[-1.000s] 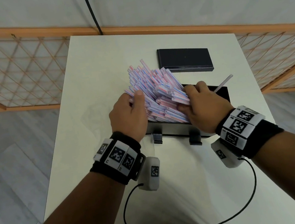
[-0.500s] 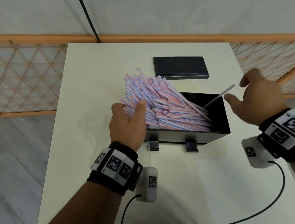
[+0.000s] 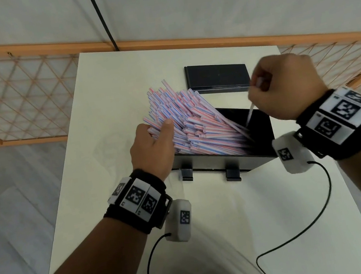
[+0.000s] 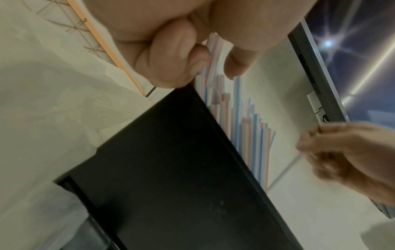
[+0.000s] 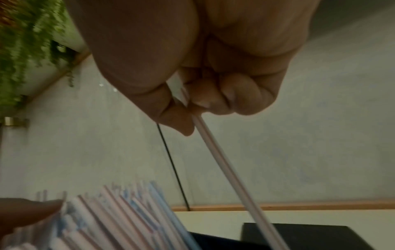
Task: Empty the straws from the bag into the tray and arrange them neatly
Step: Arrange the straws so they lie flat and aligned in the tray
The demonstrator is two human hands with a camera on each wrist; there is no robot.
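A thick bundle of pink- and blue-striped straws (image 3: pixel 196 122) leans in the black tray (image 3: pixel 210 164), its upper ends fanning out over the left rim. My left hand (image 3: pixel 156 129) grips the bundle's left edge, thumb on top. In the left wrist view its curled fingers (image 4: pixel 179 55) pinch a few straws (image 4: pixel 245 128) above the tray's wall (image 4: pixel 171 169). My right hand (image 3: pixel 259 85) is raised over the tray's right side and pinches a single straw (image 3: pixel 250 118), whose lower end points down into the tray. The right wrist view shows thumb and fingertips (image 5: pixel 203 101) pinching that straw (image 5: pixel 230 170).
A flat black lid or box (image 3: pixel 217 75) lies on the white table (image 3: pixel 239 234) just behind the tray. Two clips (image 3: pixel 233 173) stick out from the tray's front wall. Wrist camera cables trail over the near table. A wooden lattice fence (image 3: pixel 13 102) runs behind.
My right hand let go of the bundle, swung out to the right, took the stray single straw and lifted it steeper above the tray. My left hand stayed on the bundle.
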